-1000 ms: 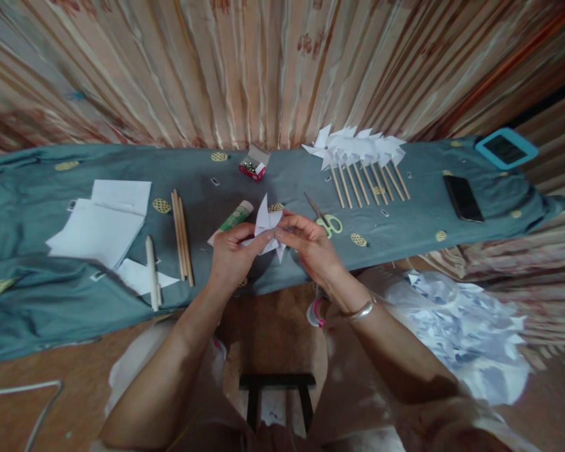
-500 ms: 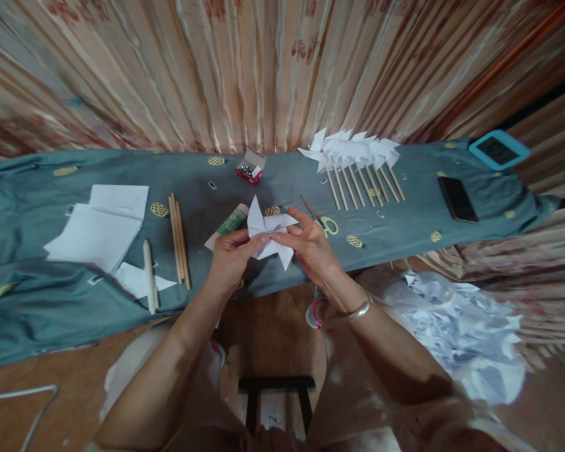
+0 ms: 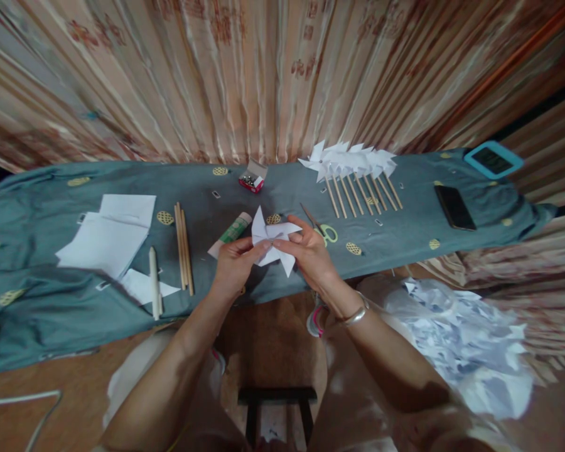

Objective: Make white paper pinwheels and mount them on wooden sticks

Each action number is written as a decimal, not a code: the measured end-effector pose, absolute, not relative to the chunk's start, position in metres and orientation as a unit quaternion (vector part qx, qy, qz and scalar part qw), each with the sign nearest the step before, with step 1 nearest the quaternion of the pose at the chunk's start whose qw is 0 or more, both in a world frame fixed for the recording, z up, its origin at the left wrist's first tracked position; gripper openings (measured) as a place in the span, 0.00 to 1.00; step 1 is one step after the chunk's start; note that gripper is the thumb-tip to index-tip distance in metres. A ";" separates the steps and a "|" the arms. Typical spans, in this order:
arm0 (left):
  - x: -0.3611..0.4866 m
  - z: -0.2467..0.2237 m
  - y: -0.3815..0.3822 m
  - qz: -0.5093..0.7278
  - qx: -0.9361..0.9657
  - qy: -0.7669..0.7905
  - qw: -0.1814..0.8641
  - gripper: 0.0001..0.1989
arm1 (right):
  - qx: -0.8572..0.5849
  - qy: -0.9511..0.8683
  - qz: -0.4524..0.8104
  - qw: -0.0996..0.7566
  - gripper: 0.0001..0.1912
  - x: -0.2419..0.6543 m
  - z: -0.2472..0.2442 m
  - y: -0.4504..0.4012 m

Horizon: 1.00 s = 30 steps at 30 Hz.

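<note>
The bare left forearm (image 3: pixel 179 348) and bare right forearm (image 3: pixel 388 351) are slanting forward and inward. The bare left hand (image 3: pixel 234 262) and bare right hand (image 3: pixel 315 256) are pinching close together, fingers (image 3: pixel 306 229) curling, thumbs (image 3: pixel 258 252) pointing toward each other.

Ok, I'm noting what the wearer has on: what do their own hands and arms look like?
The left hand and right hand are ungloved. A shiny silver bangle circles the right wrist; the left wrist shows none. Both forearms are sleeveless.
</note>
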<state>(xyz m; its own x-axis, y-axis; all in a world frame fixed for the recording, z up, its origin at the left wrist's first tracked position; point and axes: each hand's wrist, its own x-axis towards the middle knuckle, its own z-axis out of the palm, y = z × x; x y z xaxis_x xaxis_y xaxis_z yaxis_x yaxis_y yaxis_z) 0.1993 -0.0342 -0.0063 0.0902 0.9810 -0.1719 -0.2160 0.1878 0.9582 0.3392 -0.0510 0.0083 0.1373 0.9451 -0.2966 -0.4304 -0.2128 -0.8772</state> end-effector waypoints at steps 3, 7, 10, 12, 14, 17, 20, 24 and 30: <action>0.198 -0.008 -0.033 0.480 0.430 0.473 0.601 0.19 | -0.499 -0.255 0.595 0.576 0.48 0.338 0.006 -0.049; 0.197 -0.010 -0.033 0.478 0.439 0.487 0.585 0.18 | -0.506 -0.261 0.587 0.575 0.49 0.336 0.003 -0.048; 0.197 -0.011 -0.032 0.476 0.450 0.491 0.574 0.17 | -0.510 -0.267 0.578 0.578 0.49 0.336 0.001 -0.048; 0.198 -0.011 -0.032 0.480 0.455 0.491 0.567 0.17 | -0.512 -0.271 0.574 0.579 0.50 0.336 0.000 -0.048; 0.198 -0.011 -0.032 0.490 0.452 0.490 0.562 0.16 | -0.515 -0.274 0.572 0.576 0.51 0.336 0.000 -0.048; 0.199 -0.011 -0.032 0.500 0.442 0.487 0.563 0.15 | -0.519 -0.276 0.569 0.575 0.50 0.336 0.002 -0.048; 0.200 -0.010 -0.032 0.505 0.427 0.483 0.574 0.16 | -0.520 -0.273 0.570 0.575 0.50 0.335 0.004 -0.047; 0.202 -0.008 -0.033 0.510 0.414 0.484 0.578 0.15 | -0.521 -0.269 0.572 0.573 0.51 0.335 0.005 -0.047; 0.205 -0.006 -0.034 0.515 0.403 0.490 0.576 0.15 | -0.515 -0.272 0.571 0.579 0.46 0.336 0.000 -0.047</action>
<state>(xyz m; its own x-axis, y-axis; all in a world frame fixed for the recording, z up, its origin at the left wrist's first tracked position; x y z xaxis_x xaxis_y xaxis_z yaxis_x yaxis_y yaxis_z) 0.2047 -0.0337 -0.0062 -0.0108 0.9888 -0.1489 -0.1985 0.1439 0.9695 0.3362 -0.0465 -0.0001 0.2006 0.9407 -0.2736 -0.3800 -0.1827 -0.9068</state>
